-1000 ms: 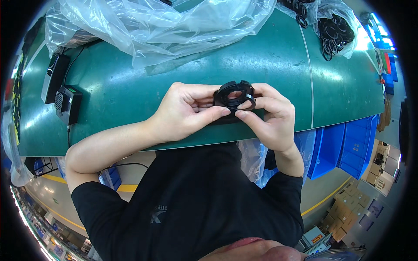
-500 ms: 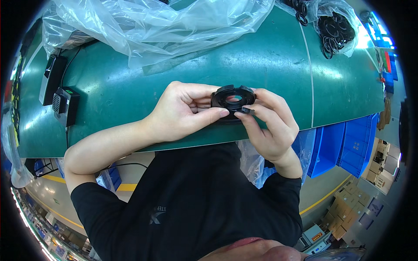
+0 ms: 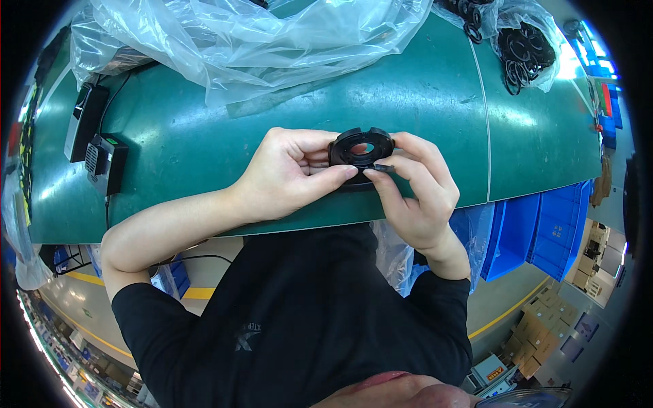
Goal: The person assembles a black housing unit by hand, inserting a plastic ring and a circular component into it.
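Observation:
Above the table's near edge, a round black part (image 3: 340, 151) with a central hole and notched rim is held between my hands. My left hand (image 3: 289, 170) is closed on its left side, thumb in front and fingers behind. My right hand (image 3: 423, 187) is closed too. Between its thumb and index finger it pinches a small dark piece (image 3: 385, 167), set against the lower right of the ring's face. Its other fingers touch the ring's right rim. What kind of piece this is, I cannot make out.
Clear plastic sheeting (image 3: 272, 51) covers the far side of the green table (image 3: 177, 170). A bag of black rings (image 3: 524, 51) lies at far right. Two black boxy devices with cords (image 3: 107, 163) sit at left. Blue bins (image 3: 510, 231) stand beyond the table's near right edge.
The right thumb and index finger have shifted slightly left and up with the small piece, now closer against the ring's face. The ring has tilted a little; the left hand keeps its hold.

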Motion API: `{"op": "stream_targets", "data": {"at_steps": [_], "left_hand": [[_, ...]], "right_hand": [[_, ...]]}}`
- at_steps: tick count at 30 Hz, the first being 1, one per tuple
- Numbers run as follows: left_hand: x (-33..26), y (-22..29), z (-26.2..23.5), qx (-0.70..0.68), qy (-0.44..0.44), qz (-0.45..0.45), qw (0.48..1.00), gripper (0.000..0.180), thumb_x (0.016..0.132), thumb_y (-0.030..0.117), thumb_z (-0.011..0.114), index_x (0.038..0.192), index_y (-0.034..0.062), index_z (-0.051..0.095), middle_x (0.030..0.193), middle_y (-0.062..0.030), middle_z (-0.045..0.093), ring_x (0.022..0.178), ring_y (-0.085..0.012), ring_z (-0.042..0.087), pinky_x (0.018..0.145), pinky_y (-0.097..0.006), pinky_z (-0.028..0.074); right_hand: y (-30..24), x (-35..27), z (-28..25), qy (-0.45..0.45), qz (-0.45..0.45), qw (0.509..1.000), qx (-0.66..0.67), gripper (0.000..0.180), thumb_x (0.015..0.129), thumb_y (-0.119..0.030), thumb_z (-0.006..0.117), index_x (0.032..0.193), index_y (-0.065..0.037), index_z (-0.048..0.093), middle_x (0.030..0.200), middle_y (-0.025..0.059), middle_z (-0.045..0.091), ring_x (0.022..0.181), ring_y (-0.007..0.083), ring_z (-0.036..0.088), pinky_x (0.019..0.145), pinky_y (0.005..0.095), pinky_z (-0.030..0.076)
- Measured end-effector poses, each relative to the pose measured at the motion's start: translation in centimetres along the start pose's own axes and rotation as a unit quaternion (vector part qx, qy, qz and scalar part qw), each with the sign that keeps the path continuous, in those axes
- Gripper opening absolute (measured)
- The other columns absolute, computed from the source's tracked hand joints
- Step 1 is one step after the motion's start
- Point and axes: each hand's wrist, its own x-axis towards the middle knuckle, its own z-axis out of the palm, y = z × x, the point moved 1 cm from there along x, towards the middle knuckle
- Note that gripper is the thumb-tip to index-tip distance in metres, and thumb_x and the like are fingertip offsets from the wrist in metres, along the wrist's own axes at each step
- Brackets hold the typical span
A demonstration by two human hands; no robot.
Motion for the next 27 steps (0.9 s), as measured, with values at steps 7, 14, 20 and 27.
{"op": "stream_targets", "data": {"at_steps": [7,14,20,27], "left_hand": [[0.1,0.0,-0.1,-0.016,0.005,-0.004,1.000,0.028,0.083,-0.001,0.060,0.110,-0.0059,0.056,0.099,-0.0071,0.062,0.090,-0.0084,0.057,0.077,-0.021,0.047],[0.4,-0.3,0.1,-0.041,0.018,0.019,0.999,0.026,0.082,-0.002,0.060,0.108,-0.0052,0.058,0.097,-0.0081,0.064,0.088,-0.0084,0.059,0.077,-0.021,0.048],[0.2,0.1,-0.1,-0.052,0.017,-0.006,0.998,0.026,0.081,-0.002,0.060,0.107,-0.0063,0.059,0.097,-0.0093,0.064,0.089,-0.0095,0.059,0.078,-0.021,0.048],[0.4,0.2,-0.2,-0.055,-0.004,-0.020,0.998,0.029,0.082,-0.002,0.058,0.111,-0.0067,0.054,0.102,-0.0102,0.062,0.093,-0.0128,0.059,0.082,-0.024,0.048]], "right_hand": [[0.1,0.3,0.4,0.004,0.001,1.000,-0.003,0.020,0.063,0.006,0.072,0.079,0.004,0.061,0.094,0.0168,0.060,0.076,0.0257,0.063,0.063,0.0295,0.051],[0.0,-0.8,1.1,0.032,0.042,0.998,0.014,0.026,0.066,0.005,0.072,0.089,0.004,0.060,0.094,0.0165,0.062,0.080,0.0236,0.064,0.067,0.0282,0.053],[0.4,0.3,0.5,-0.045,0.310,0.894,0.322,0.044,0.073,0.013,0.064,0.114,0.008,0.049,0.093,0.0113,0.060,0.080,0.0125,0.060,0.073,0.0220,0.050],[1.2,0.3,-0.1,-0.046,0.325,0.880,0.343,0.028,0.078,0.005,0.064,0.105,0.007,0.057,0.087,0.0092,0.063,0.077,0.0107,0.061,0.068,0.0196,0.050]]}}
